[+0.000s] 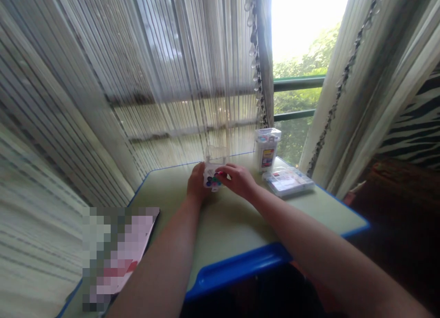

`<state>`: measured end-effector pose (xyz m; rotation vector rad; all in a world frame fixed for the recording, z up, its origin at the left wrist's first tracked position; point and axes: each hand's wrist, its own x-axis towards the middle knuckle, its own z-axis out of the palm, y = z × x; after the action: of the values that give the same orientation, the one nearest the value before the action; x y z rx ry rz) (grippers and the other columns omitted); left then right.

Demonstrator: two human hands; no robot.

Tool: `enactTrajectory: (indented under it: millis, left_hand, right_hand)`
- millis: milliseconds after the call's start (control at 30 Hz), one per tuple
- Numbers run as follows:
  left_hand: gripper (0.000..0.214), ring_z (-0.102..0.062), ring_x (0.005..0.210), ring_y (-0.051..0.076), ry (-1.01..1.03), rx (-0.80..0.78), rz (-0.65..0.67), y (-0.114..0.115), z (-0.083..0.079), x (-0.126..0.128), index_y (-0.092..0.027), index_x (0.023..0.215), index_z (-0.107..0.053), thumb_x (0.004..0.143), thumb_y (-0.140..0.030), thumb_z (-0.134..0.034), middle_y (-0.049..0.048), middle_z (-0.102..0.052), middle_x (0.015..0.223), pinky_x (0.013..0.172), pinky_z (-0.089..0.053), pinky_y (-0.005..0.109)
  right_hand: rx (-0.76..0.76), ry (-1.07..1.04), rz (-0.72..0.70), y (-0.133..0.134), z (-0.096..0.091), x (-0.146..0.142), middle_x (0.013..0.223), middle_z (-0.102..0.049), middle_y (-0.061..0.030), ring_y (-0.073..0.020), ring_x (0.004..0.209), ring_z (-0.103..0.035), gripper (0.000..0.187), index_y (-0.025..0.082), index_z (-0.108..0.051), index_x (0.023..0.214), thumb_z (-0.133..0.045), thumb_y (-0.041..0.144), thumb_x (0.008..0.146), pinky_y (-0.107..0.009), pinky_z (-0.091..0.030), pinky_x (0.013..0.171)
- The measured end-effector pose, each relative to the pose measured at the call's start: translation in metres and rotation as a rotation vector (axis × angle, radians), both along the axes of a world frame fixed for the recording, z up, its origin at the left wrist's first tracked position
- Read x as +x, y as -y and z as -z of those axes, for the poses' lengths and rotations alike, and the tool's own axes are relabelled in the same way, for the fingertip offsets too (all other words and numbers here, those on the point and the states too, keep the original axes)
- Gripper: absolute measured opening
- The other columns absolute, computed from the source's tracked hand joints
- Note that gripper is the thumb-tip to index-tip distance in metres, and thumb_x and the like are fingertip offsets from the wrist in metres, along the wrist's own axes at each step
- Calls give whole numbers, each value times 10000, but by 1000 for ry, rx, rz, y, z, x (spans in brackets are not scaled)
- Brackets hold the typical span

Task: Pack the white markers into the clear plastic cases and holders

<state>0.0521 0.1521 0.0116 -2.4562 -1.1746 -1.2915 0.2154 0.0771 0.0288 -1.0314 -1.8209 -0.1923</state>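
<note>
A small white box [209, 170] with a clear lid [216, 154] standing up at its far side is above the table's far middle. Several round pieces in blue, green and pink [214, 182] lie inside it. My left hand [197, 180] wraps round the box's left side, its fingers partly hidden. Over the box's right side, my right hand [234, 175] is closed in a pinch on a small pink-red piece [222, 174], too small to make out its kind.
At the back right of the light table [237, 222] stand a white lidded container [266, 150] and a flat clear case [288, 181]. A blurred-out pinkish flat thing [127, 249] lies at left. A blue tray edge [240, 267] runs along the front; curtains [192, 70] hang behind.
</note>
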Motion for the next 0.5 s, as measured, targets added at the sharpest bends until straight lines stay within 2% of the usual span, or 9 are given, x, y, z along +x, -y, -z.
enactTrajectory:
  millis: [100, 167, 300, 400, 500]
  left_hand:
    - [270, -593, 1007, 241, 12, 9, 9, 0, 0, 0, -186, 963, -501, 717, -252, -591, 102, -620, 1010, 867, -515, 359]
    - [270, -595, 1010, 245, 19, 16, 15, 0, 0, 0, -186, 962, -505, 709, -228, -587, 104, -622, 1014, 866, -516, 363]
    - [295, -602, 998, 253, 20, 25, 29, -1, 1, 0, -185, 971, -516, 695, -234, -608, 109, -625, 1007, 849, -523, 376]
    - [284, -607, 987, 255, 21, 38, 47, -1, 0, 1, -197, 963, -523, 702, -260, -615, 104, -629, 996, 851, -526, 399]
    - [264, -611, 980, 260, 3, 41, 70, 0, 0, 2, -199, 953, -535, 714, -271, -617, 114, -636, 990, 861, -526, 414]
  right_hand:
    - [-7, -32, 14, 2, -2, 1, 816, -643, -33, -126, 673, -583, 216, 207, -658, 1012, -575, 349, 872, -238, -440, 647]
    - [40, -80, 39, 3, -3, 3, 917, -622, -66, -159, 766, -588, 281, 201, -611, 1087, -552, 379, 878, -273, -467, 688]
    - [146, -237, 136, -5, -1, 8, 1095, -553, -137, -243, 993, -547, 463, 184, -477, 1256, -516, 449, 878, -407, -478, 857]
    - [84, -325, 169, -16, 6, 13, 1129, -555, -158, -274, 1061, -524, 579, 175, -381, 1355, -457, 515, 892, -472, -451, 914]
    - [-59, -412, 127, -26, 13, 16, 1193, -555, -187, -279, 1058, -550, 659, 156, -311, 1412, -406, 561, 900, -473, -464, 893]
